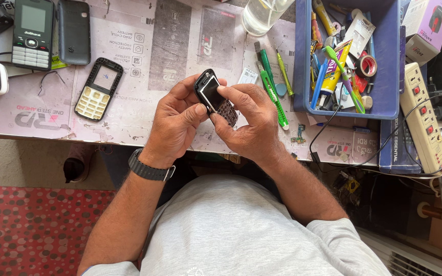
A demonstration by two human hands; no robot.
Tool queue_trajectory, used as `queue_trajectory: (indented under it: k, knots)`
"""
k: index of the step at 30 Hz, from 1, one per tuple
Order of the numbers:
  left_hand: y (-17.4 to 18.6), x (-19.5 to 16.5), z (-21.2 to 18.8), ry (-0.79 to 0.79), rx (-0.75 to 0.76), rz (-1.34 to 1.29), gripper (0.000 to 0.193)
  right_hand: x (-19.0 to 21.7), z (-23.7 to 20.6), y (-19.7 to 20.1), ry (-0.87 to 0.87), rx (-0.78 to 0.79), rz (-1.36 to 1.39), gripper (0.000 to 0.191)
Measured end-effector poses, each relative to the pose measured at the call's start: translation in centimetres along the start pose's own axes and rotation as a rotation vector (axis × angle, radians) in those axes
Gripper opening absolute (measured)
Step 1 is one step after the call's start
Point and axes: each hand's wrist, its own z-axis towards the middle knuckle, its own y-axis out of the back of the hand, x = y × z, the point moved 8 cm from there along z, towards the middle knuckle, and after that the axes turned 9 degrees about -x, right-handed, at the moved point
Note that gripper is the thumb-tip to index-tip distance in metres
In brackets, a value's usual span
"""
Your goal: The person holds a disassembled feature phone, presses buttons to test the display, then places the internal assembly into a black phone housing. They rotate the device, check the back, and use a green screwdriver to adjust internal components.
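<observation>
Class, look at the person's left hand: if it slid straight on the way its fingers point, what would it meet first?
The left hand points up and to the right, so beyond the small phone it holds, the green-handled tools probably come first; depth is unclear.

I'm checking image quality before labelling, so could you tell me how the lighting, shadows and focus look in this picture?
Head view: bright, even daylight; hands and the small phone between left hand and right hand are sharp; soft shadows fall beneath the hands on the table; mild glare on the glass; no obvious blur.
</observation>
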Motion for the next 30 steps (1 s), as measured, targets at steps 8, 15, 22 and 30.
queue_trajectory:
  k: [8, 15, 22, 30]
  knots:
    - [-0.15, 0.07, 0.15, -0.003, 0.012, 0.003, 0.053, -0.02, -0.09, 0.22, -0.013, 0.003, 0.006, 0.050]
    - [0.02, -0.24, 0.17, 0.002, 0.001, -0.003, 0.054, 0.37, 0.19, 0.23, -0.009, 0.004, 0.010, 0.049]
    - [0.06, -0.24, 0.26, 0.005, 0.004, -0.005, 0.054, 0.50, 0.31, 0.32, -0.015, 0.026, 0.008, 0.048]
    - [0.01, -0.01, 0.13, -0.009, 0.001, 0.028, 0.053, 0.39, 0.19, 0.66, -0.034, 0.041, 0.020, 0.047]
